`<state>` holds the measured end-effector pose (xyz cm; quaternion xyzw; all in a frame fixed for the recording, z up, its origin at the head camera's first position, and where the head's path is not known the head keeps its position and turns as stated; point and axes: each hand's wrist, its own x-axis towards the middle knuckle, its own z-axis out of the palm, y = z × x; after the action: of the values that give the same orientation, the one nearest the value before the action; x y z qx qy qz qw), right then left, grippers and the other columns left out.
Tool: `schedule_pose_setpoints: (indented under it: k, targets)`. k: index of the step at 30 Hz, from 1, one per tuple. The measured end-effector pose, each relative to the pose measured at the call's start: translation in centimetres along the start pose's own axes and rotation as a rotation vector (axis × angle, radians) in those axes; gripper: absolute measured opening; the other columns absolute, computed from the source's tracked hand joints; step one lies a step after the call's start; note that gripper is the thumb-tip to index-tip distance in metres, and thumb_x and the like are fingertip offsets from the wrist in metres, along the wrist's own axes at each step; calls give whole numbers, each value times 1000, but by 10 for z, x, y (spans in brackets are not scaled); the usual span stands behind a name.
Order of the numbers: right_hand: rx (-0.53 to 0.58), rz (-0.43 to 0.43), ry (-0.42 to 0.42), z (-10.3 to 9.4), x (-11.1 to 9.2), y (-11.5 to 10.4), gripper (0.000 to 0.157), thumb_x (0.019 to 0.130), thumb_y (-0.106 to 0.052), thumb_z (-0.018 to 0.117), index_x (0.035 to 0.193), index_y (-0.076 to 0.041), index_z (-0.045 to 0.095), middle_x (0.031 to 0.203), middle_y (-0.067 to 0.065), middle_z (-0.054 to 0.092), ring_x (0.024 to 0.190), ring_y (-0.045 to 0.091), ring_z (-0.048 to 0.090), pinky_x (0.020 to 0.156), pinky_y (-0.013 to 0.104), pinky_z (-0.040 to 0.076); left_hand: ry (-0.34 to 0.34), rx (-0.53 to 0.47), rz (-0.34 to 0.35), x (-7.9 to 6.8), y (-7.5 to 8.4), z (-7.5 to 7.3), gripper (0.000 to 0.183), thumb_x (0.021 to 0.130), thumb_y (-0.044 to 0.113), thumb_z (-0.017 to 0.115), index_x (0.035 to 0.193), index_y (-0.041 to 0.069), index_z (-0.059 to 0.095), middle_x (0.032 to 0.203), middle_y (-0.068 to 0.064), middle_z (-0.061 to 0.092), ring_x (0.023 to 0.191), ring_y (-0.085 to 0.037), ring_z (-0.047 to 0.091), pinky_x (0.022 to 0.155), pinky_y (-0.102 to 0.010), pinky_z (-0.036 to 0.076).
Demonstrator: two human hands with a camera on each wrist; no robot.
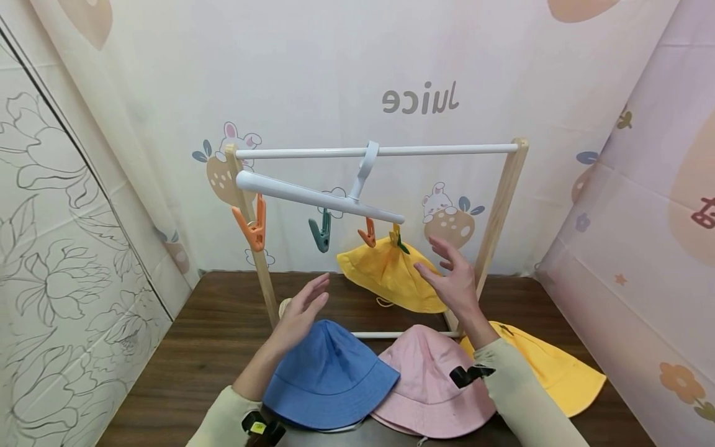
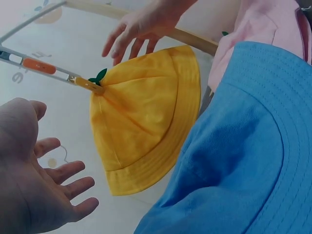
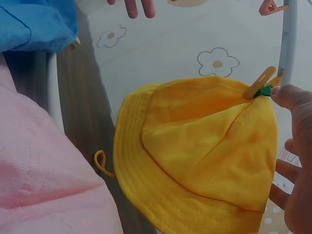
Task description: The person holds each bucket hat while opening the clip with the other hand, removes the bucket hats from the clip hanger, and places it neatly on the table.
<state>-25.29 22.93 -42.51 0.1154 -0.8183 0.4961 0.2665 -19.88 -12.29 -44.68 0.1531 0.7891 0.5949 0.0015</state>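
Observation:
A yellow bucket hat (image 1: 391,276) with a green leaf tab hangs by its crown from a yellow clip (image 1: 395,234) at the right end of a white hanger (image 1: 318,198). The hanger tilts down to the right. Just right of the hat is my right hand (image 1: 455,282), fingers spread and holding nothing; in the right wrist view its thumb comes close by the leaf tab (image 3: 264,90). My left hand (image 1: 301,313) is held up above the blue bucket hat (image 1: 329,379), fingers extended, nothing in them.
The hanger hooks over the white bar (image 1: 447,149) of a wooden-legged rack (image 1: 503,205). Two orange clips and a green clip (image 1: 320,231) dangle from the hanger. A pink hat (image 1: 430,385) and another yellow hat (image 1: 553,366) lie on the dark wooden table (image 1: 184,347).

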Motion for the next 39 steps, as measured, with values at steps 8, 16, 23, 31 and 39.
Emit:
schedule_pose_setpoints:
  k: [8, 16, 23, 31, 39]
  targets:
    - [-6, 5, -41, 4, -1, 5, 66, 97, -16, 90, 158, -12, 63, 159, 20, 68, 146, 47, 66, 115, 72, 56, -17, -24, -1, 2, 2, 5, 53, 121, 21, 50, 172, 6, 43, 174, -26, 50, 163, -49, 48, 134, -67, 39]
    - [2, 19, -54, 7, -2, 8, 64, 98, -15, 89, 157, -12, 64, 158, 19, 69, 145, 46, 67, 117, 71, 54, -38, -41, 13, 1, 4, 7, 54, 121, 24, 49, 172, 7, 41, 174, -25, 51, 164, -49, 46, 134, -68, 40]
    - [8, 21, -69, 9, -3, 9, 65, 97, -12, 90, 156, -9, 64, 155, 19, 71, 142, 45, 69, 119, 63, 55, -44, -46, 36, 4, 4, 9, 54, 121, 23, 49, 172, 5, 41, 174, -25, 50, 165, -49, 46, 133, -67, 41]
    - [-2, 39, -104, 10, -4, 11, 67, 97, -10, 89, 158, -9, 63, 156, 18, 70, 137, 44, 72, 104, 1, 43, -49, -63, 47, 5, 3, 13, 54, 121, 21, 49, 172, 3, 41, 174, -25, 51, 165, -50, 45, 133, -67, 41]
    - [-13, 10, -120, 11, -6, 16, 59, 99, -9, 87, 155, -11, 67, 144, 23, 77, 114, 25, 80, 84, 6, 54, -64, -73, 43, 5, 6, 14, 55, 121, 22, 48, 173, 4, 39, 175, -24, 49, 166, -47, 44, 133, -66, 40]
